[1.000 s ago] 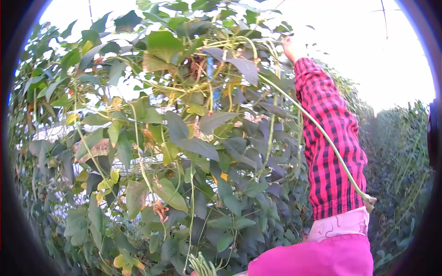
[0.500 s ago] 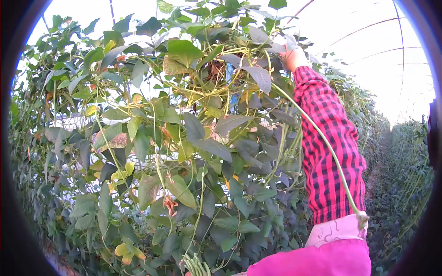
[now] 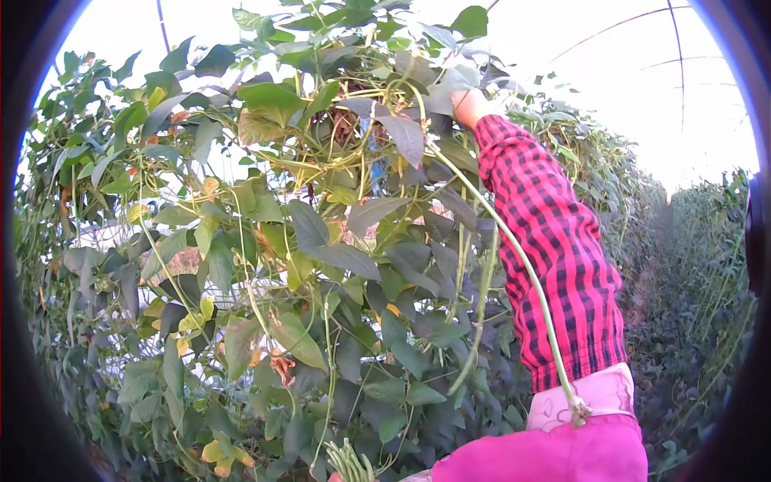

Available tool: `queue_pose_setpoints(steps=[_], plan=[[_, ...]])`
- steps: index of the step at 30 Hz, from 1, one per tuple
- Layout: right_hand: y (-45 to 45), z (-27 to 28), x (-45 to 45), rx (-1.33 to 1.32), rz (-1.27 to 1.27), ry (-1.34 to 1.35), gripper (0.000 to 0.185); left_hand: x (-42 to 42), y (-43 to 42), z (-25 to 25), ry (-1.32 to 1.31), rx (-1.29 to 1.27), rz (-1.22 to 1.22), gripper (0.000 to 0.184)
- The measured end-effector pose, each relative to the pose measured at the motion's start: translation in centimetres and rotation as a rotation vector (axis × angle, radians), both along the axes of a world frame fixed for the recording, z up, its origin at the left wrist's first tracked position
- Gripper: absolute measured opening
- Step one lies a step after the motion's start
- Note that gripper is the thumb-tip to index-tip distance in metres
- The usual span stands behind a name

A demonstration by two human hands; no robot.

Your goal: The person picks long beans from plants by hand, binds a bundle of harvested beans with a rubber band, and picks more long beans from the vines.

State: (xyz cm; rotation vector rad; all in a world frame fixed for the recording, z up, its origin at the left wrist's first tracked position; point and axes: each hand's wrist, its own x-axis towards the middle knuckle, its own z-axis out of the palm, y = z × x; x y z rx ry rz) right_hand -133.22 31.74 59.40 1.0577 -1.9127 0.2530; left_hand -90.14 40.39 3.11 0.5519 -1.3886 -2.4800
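Observation:
My right hand (image 3: 470,107) reaches up into the top of a climbing bean plant (image 3: 353,257), its fingers hidden behind leaves, so what it grips cannot be seen. One long bean (image 3: 526,269) hangs in a curve in front of my checked sleeve, with a withered tip at its lower end. At the bottom edge, a small bunch of long green beans (image 3: 350,466) sticks up out of my left hand (image 3: 334,477), of which only a sliver shows. More thin beans (image 3: 482,309) dangle among the leaves left of the sleeve.
The leafy wall of vines stretches across the left and middle. A narrow path (image 3: 645,281) runs away on the right, beside another row of plants (image 3: 699,321). Thin curved frame poles (image 3: 681,64) arch overhead. Dried brown leaves (image 3: 282,365) hang in the vines.
The view has shifted, so plants and right arm appear further left. My right hand stays up in the foliage; the long bean still hangs before the sleeve. The bunch remains at the bottom edge.

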Motion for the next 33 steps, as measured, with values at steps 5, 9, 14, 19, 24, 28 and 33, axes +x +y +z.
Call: queue_pose_setpoints(steps=[5, 9, 14, 19, 24, 28, 33], plan=[[0.3, -0.5, -0.4, 0.213, -0.064, 0.159, 0.046, 0.6, 0.7, 1.0, -0.021, -0.014, 0.004, 0.03], [0.3, -0.8, -0.5, -0.048, 0.104, -0.046, 0.046, 0.8, 1.1, 1.7, -0.035, -0.037, 0.013, 0.029], [3.8, -2.3, 4.1, -0.054, 0.222, -0.104, 0.039, 0.8, 1.2, 1.3, -0.045, -0.086, 0.015, 0.027], [-0.3, -2.3, -0.2, -0.376, 0.166, -0.325, 0.038, 1.0, 1.5, 1.0, -0.048, -0.139, 0.017, 0.026], [3.8, -2.2, 5.6, 0.145, -0.267, -0.038, 0.041, 1.3, 1.6, -0.7, 0.029, -0.378, 0.044, 0.024], [3.9, -2.0, -3.2, -0.284, 0.009, 0.005, 0.034, 1.0, 1.6, -1.1, 0.082, -0.467, 0.074, 0.024], [11.8, -2.6, -12.0, -0.813, -0.086, -0.03, 0.025, 1.0, 1.5, 2.0, 0.016, -0.348, 0.089, 0.023]])
